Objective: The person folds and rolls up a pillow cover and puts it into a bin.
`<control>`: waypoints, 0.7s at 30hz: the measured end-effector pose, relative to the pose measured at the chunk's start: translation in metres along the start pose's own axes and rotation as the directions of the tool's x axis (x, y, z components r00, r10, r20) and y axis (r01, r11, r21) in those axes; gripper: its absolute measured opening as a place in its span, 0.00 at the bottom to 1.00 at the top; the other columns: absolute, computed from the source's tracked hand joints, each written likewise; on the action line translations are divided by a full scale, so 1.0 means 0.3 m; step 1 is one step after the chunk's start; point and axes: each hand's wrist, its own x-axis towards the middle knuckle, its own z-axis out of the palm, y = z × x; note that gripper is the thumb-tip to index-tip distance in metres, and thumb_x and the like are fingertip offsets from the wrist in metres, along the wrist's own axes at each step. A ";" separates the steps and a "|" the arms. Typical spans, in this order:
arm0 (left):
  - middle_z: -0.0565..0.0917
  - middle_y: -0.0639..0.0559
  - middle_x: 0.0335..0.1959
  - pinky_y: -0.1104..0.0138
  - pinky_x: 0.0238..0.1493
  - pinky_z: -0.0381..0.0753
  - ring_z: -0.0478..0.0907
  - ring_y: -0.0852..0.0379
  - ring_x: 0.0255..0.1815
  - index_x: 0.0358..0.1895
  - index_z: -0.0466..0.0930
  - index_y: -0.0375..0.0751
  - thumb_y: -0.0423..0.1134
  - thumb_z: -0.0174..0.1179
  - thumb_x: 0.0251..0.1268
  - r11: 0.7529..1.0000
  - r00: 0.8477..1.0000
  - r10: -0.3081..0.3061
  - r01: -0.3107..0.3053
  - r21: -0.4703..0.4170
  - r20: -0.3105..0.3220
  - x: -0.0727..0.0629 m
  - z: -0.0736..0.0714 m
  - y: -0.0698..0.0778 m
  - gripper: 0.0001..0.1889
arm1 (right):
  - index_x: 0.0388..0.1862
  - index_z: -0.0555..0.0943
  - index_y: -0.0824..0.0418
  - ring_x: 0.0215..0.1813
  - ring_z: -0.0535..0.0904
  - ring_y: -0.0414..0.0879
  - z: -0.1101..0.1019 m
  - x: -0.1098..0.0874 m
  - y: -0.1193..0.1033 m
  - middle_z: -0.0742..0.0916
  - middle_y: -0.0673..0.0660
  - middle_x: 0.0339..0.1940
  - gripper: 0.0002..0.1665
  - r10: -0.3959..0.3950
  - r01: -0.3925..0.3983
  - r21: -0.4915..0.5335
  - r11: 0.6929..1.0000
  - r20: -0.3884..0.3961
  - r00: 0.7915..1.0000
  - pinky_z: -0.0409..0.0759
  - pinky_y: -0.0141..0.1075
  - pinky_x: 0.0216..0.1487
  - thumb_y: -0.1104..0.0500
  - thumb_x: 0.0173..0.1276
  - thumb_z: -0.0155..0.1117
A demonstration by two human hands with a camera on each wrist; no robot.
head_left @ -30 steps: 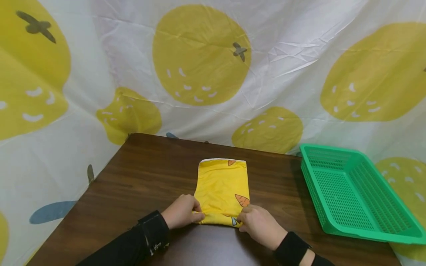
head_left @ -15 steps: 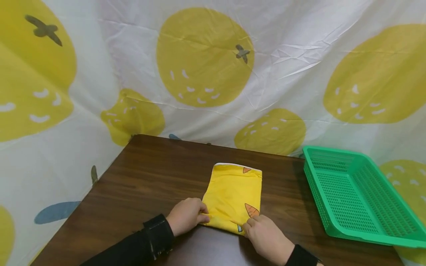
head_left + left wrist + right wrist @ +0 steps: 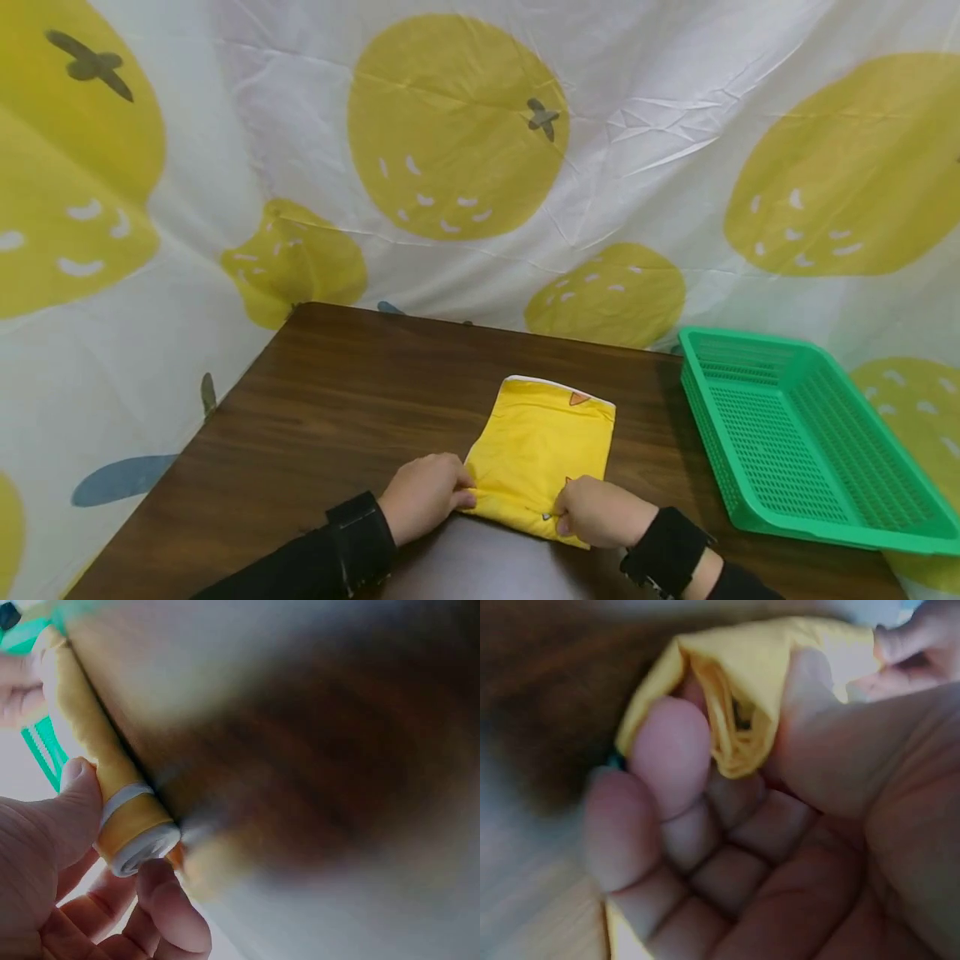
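A yellow cloth (image 3: 547,446) with a carrot print and a white far edge lies turned at a slant on the table, its near edge rolled up. My left hand (image 3: 429,498) pinches the left end of the roll. In the left wrist view, the thumb lies on top of the rolled cloth (image 3: 94,724) and the fingers are at its spiral end. My right hand (image 3: 602,510) grips the roll near its right end, and a corner sticks out below the fingers. The right wrist view shows loose folds of cloth (image 3: 739,664) between thumb and curled fingers.
A green plastic basket (image 3: 795,433) stands at the right of the dark wooden table (image 3: 360,383). Behind and to the left hangs a white curtain (image 3: 465,275) with yellow fruit prints, meeting the table's back and left edges.
The cloth has shifted right and turned, its far edge now slanting down to the right. My right hand has moved over the printed carrot, covering most of it. My left hand has moved slightly right.
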 end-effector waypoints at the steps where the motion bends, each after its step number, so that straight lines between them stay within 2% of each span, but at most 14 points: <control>1: 0.88 0.56 0.37 0.64 0.39 0.82 0.82 0.58 0.38 0.42 0.95 0.49 0.48 0.72 0.68 0.999 0.999 0.038 -0.037 0.036 -0.011 -0.004 0.001 0.002 0.09 | 0.27 0.85 0.59 0.26 0.70 0.39 -0.012 0.011 -0.003 0.78 0.47 0.23 0.10 0.051 -0.052 0.026 0.998 0.038 0.998 0.70 0.32 0.32 0.63 0.71 0.71; 2: 0.86 0.56 0.36 0.66 0.37 0.80 0.80 0.58 0.36 0.41 0.95 0.49 0.48 0.72 0.67 0.995 0.997 0.076 -0.074 0.070 -0.024 -0.007 0.003 0.004 0.09 | 0.26 0.83 0.60 0.25 0.71 0.40 -0.024 0.021 -0.006 0.76 0.48 0.22 0.12 0.091 -0.095 0.042 0.995 0.074 0.993 0.69 0.33 0.31 0.63 0.71 0.72; 4: 0.83 0.56 0.33 0.70 0.34 0.74 0.74 0.59 0.33 0.36 0.94 0.48 0.47 0.72 0.67 0.974 0.985 0.162 -0.152 0.167 -0.052 -0.012 0.004 0.011 0.08 | 0.25 0.83 0.60 0.24 0.75 0.42 -0.043 0.038 -0.015 0.80 0.50 0.22 0.13 0.154 -0.162 0.054 0.985 0.128 0.980 0.72 0.34 0.30 0.62 0.70 0.74; 6: 0.81 0.56 0.32 0.72 0.33 0.68 0.70 0.59 0.32 0.33 0.92 0.48 0.46 0.72 0.66 0.938 0.972 0.226 -0.199 0.284 -0.065 -0.016 0.004 0.022 0.08 | 0.24 0.82 0.60 0.21 0.77 0.43 -0.057 0.055 -0.019 0.82 0.51 0.19 0.15 0.183 -0.193 0.045 0.980 0.169 0.968 0.73 0.33 0.27 0.61 0.69 0.76; 7: 0.80 0.56 0.32 0.72 0.33 0.67 0.70 0.59 0.32 0.32 0.91 0.48 0.45 0.72 0.66 0.910 0.966 0.250 -0.212 0.356 -0.064 -0.017 0.003 0.029 0.07 | 0.23 0.81 0.60 0.19 0.77 0.43 -0.063 0.062 -0.020 0.82 0.52 0.18 0.16 0.192 -0.203 0.039 0.978 0.185 0.964 0.72 0.33 0.25 0.60 0.69 0.76; 8: 0.81 0.56 0.32 0.71 0.33 0.67 0.70 0.58 0.33 0.32 0.90 0.48 0.44 0.72 0.67 0.881 0.963 0.264 -0.217 0.421 -0.056 -0.019 0.002 0.038 0.06 | 0.22 0.80 0.60 0.18 0.76 0.43 -0.068 0.069 -0.020 0.81 0.52 0.16 0.17 0.200 -0.209 0.025 0.978 0.198 0.960 0.71 0.33 0.24 0.59 0.69 0.77; 10: 0.82 0.57 0.32 0.70 0.34 0.69 0.71 0.58 0.33 0.34 0.89 0.49 0.43 0.71 0.68 0.804 0.955 0.297 -0.232 0.548 -0.030 -0.025 0.001 0.056 0.05 | 0.22 0.80 0.59 0.16 0.74 0.42 -0.075 0.080 -0.015 0.81 0.52 0.14 0.19 0.221 -0.229 0.010 0.973 0.221 0.950 0.70 0.32 0.22 0.57 0.69 0.78; 12: 0.83 0.57 0.32 0.69 0.36 0.71 0.72 0.58 0.34 0.36 0.88 0.50 0.43 0.69 0.72 0.714 0.945 0.328 -0.254 0.653 0.008 -0.034 0.000 0.073 0.05 | 0.24 0.79 0.59 0.16 0.73 0.41 -0.082 0.085 -0.007 0.80 0.51 0.13 0.19 0.246 -0.255 0.011 0.967 0.238 0.940 0.70 0.32 0.21 0.54 0.69 0.78; 14: 0.83 0.58 0.32 0.69 0.37 0.72 0.73 0.59 0.34 0.36 0.87 0.50 0.44 0.67 0.74 0.630 0.928 0.370 -0.289 0.721 0.048 -0.043 0.001 0.086 0.06 | 0.25 0.80 0.59 0.16 0.73 0.41 -0.087 0.086 0.001 0.81 0.51 0.13 0.19 0.259 -0.274 0.029 0.961 0.246 0.934 0.70 0.31 0.21 0.53 0.68 0.79; 16: 0.83 0.58 0.32 0.69 0.37 0.73 0.74 0.60 0.34 0.36 0.87 0.50 0.45 0.65 0.76 0.566 0.912 0.404 -0.313 0.763 0.075 -0.051 0.004 0.094 0.08 | 0.26 0.80 0.59 0.16 0.74 0.41 -0.089 0.086 0.011 0.81 0.52 0.13 0.18 0.265 -0.290 0.066 0.955 0.252 0.931 0.71 0.31 0.21 0.53 0.68 0.79; 17: 0.83 0.57 0.32 0.69 0.37 0.74 0.74 0.60 0.34 0.36 0.87 0.50 0.45 0.64 0.77 0.548 0.908 0.411 -0.319 0.773 0.084 -0.053 0.006 0.096 0.08 | 0.26 0.80 0.59 0.16 0.74 0.41 -0.090 0.086 0.015 0.81 0.52 0.14 0.18 0.268 -0.297 0.084 0.951 0.255 0.929 0.71 0.31 0.21 0.53 0.67 0.79; 18: 0.83 0.57 0.31 0.69 0.36 0.74 0.74 0.60 0.33 0.36 0.87 0.49 0.45 0.64 0.77 0.552 0.907 0.412 -0.323 0.769 0.085 -0.052 0.007 0.097 0.08 | 0.26 0.80 0.59 0.17 0.74 0.41 -0.090 0.086 0.018 0.82 0.52 0.14 0.18 0.266 -0.299 0.098 0.949 0.256 0.929 0.71 0.30 0.21 0.53 0.67 0.79; 21: 0.83 0.57 0.30 0.70 0.35 0.73 0.75 0.61 0.31 0.37 0.86 0.50 0.48 0.65 0.76 0.592 0.920 0.385 -0.306 0.746 0.071 -0.039 0.013 0.092 0.09 | 0.27 0.80 0.59 0.17 0.75 0.41 -0.090 0.087 0.024 0.82 0.52 0.14 0.18 0.257 -0.294 0.117 0.949 0.255 0.932 0.72 0.30 0.21 0.53 0.68 0.79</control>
